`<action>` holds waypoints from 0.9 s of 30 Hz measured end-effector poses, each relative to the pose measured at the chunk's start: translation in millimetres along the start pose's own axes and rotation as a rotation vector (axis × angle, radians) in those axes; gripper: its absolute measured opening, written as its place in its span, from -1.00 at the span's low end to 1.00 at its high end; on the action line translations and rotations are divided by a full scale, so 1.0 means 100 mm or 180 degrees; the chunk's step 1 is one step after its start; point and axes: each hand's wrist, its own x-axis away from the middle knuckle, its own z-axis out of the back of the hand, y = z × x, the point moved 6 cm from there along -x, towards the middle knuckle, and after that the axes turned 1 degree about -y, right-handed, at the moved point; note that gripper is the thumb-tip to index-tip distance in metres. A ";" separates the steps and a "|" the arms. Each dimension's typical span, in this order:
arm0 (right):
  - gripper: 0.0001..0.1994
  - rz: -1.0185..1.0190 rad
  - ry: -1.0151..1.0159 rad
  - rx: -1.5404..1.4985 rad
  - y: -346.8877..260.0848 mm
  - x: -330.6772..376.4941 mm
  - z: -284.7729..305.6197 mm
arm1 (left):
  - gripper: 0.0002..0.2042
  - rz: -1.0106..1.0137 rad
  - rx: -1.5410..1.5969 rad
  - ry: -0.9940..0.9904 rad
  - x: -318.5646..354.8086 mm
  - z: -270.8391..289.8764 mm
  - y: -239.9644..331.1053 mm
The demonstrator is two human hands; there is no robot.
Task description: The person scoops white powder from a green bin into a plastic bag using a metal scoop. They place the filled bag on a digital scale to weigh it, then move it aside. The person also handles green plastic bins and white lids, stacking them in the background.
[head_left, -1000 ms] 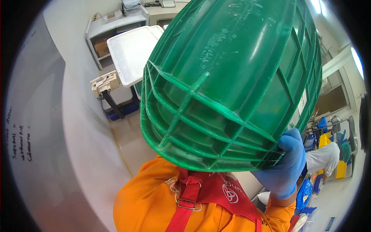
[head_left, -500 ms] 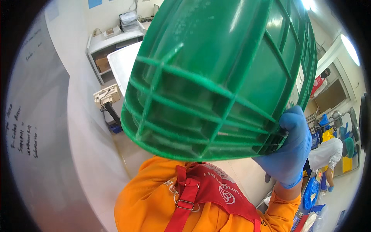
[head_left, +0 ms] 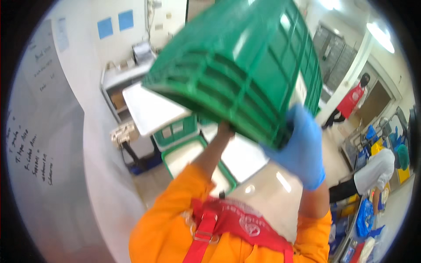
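A large green plastic crate (head_left: 219,74) with ribbed sides is held up in front of me, tilted, with its rim toward me. My right hand (head_left: 302,149), in a blue glove, grips the rim at the crate's lower right corner. From below, my left forearm reaches up behind the near rim. Only the edge of my left hand (head_left: 225,130) shows there; its fingers are hidden by the crate. Beneath the crate, a green-rimmed tub (head_left: 230,177) with pale contents stands low down, next to white lids or boards (head_left: 155,109).
A grey-white partition (head_left: 52,131) with handwriting runs along the left. A shelf table (head_left: 107,83) and a beige device on a stand (head_left: 124,133) are at the far left. On the right, a person in a green cap (head_left: 372,171) bends over a cluttered bench; another in a red apron (head_left: 351,101) stands farther back.
The crate has moved up and away from me, tipping, and my right hand has gone with it. My left forearm, hidden before, now shows, as do the tub and lids below.
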 end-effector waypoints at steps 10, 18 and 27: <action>-0.46 -0.1430 -0.0314 -0.0634 0.57 0.47 -0.01 | -0.55 0.0549 0.0053 0.1295 0.44 0.97 -0.67; -0.54 -0.3003 0.0097 -0.0923 1.65 2.02 0.04 | -0.67 0.1036 0.0358 0.1932 1.58 1.75 -1.52; -0.51 -0.4679 0.1049 -0.0972 3.04 3.74 -0.11 | -0.63 0.1777 -0.0851 0.2362 1.67 2.07 -1.74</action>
